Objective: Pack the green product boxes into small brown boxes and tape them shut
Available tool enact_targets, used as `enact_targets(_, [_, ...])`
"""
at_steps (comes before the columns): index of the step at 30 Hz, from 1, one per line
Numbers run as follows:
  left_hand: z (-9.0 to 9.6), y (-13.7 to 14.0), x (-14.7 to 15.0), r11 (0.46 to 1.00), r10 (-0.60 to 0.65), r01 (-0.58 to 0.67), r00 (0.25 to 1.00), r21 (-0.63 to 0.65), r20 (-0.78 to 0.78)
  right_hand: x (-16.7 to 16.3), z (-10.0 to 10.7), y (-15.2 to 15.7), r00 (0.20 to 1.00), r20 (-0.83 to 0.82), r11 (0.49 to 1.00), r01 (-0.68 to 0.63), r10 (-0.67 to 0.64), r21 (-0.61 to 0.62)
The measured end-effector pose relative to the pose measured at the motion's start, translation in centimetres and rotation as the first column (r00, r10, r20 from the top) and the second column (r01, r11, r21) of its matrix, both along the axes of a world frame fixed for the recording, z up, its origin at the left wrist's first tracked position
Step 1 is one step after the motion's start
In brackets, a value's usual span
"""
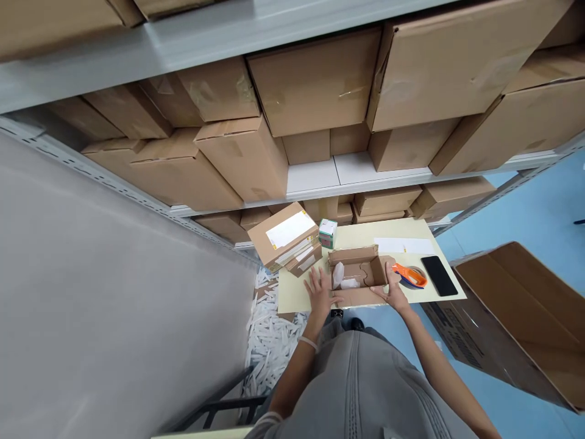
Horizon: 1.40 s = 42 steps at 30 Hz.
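Note:
An open cardboard box (359,296) lies in front of me on a pale yellow tabletop (297,299). Some white packing pieces (350,283) rest inside it on the left. At its left side is my left hand (320,292), fingers spread, with the thumb against the front flap. My right hand (393,291) grips the right end of the box, thumb on the front flap and fingers along the side. Just right of that hand is an orange and blue tape dispenser (411,276). A small green and white box (328,233) stands behind the open box.
Labelled cardboard boxes (286,235) are stacked at the table's left. A black phone (439,275) and white label paper (404,246) lie at right. Shelving (315,178) full of cartons rises behind. Shredded paper (274,341) covers the floor left; a large open carton (516,323) stands right.

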State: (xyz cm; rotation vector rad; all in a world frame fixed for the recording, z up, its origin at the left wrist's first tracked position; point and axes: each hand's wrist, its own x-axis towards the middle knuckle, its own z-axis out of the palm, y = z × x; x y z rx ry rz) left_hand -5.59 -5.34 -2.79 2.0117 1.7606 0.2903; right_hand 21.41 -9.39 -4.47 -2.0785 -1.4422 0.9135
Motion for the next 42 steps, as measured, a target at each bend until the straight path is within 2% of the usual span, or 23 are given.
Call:
enact_targets(2, [0.1, -0.1, 0.2, 0.999, 0.022, -0.018, 0.997, 0.046, -0.079, -0.3, 1.2, 0.3, 0.983, 0.182, 0.983, 0.000, 0.033, -0.182])
enact_targets(4, [0.4, -0.2, 0.9, 0.996, -0.013, 0.023, 0.992, 0.081, -0.124, -0.7, 2.6, 0.9, 0.938, 0.328, 0.948, -0.002, 0.112, -0.318])
enact_targets(6, [0.9, -0.2, 1.8, 0.996, -0.027, 0.041, 0.988, 0.084, -0.154, -1.0, 4.1, 1.8, 0.889, 0.417, 0.918, -0.010, 0.189, -0.396])
enact_targets(10, [1.1, 0.0, 3.0, 0.998, 0.050, -0.040, 0.984, 0.057, -0.172, -0.6, 7.8, 4.7, 0.827, 0.476, 0.875, -0.041, 0.300, -0.482])
enact_targets(13, [0.9, 0.2, 3.3, 0.995, 0.062, -0.046, 0.981, 0.088, -0.183, -0.3, 11.0, 8.3, 0.765, 0.503, 0.875, -0.158, 0.401, -0.458])
enact_targets(15, [0.8, 0.2, 3.4, 0.994, 0.047, -0.027, 0.980, 0.103, -0.192, -0.9, 12.8, 11.3, 0.723, 0.542, 0.897, -0.268, 0.429, -0.352])
enact_targets(17, [0.9, 0.0, 3.5, 0.995, 0.023, -0.004, 0.982, 0.099, -0.189, -2.5, 13.8, 14.6, 0.708, 0.553, 0.896, -0.390, 0.440, -0.213])
enact_targets(18, [1.0, -0.2, 3.5, 0.995, 0.014, 0.004, 0.983, 0.097, -0.184, -3.6, 13.9, 16.2, 0.700, 0.545, 0.874, -0.464, 0.463, -0.147])
enact_targets(20, [1.2, -0.7, 3.5, 0.995, 0.015, 0.003, 0.984, 0.104, -0.175, -6.0, 13.5, 19.2, 0.644, 0.540, 0.793, -0.605, 0.542, -0.073])
enact_targets(23, [0.7, -1.8, 3.3, 0.989, 0.026, 0.000, 0.985, 0.149, -0.173, -9.2, 11.7, 22.4, 0.580, 0.565, 0.746, -0.658, 0.586, -0.098])
enact_targets(27, [-0.8, -3.5, 3.1, 0.986, 0.003, 0.028, 0.984, 0.167, -0.179, -11.2, 9.2, 23.8, 0.556, 0.583, 0.756, -0.635, 0.592, -0.163])
enact_targets(31, [-1.6, -4.4, 2.9, 0.990, 0.017, 0.009, 0.983, 0.140, -0.183, -10.9, 7.7, 23.3, 0.600, 0.575, 0.785, -0.606, 0.556, -0.127])
enact_targets(37, [-1.4, -4.3, 2.9, 0.985, 0.031, 0.004, 0.979, 0.173, -0.204, -9.4, 7.2, 22.4, 0.615, 0.585, 0.803, -0.585, 0.528, -0.110])
enact_targets(42, [-1.8, -4.0, 3.0, 0.982, 0.013, 0.030, 0.975, 0.187, -0.222, -8.9, 7.9, 21.7, 0.648, 0.592, 0.823, -0.567, 0.478, -0.043])
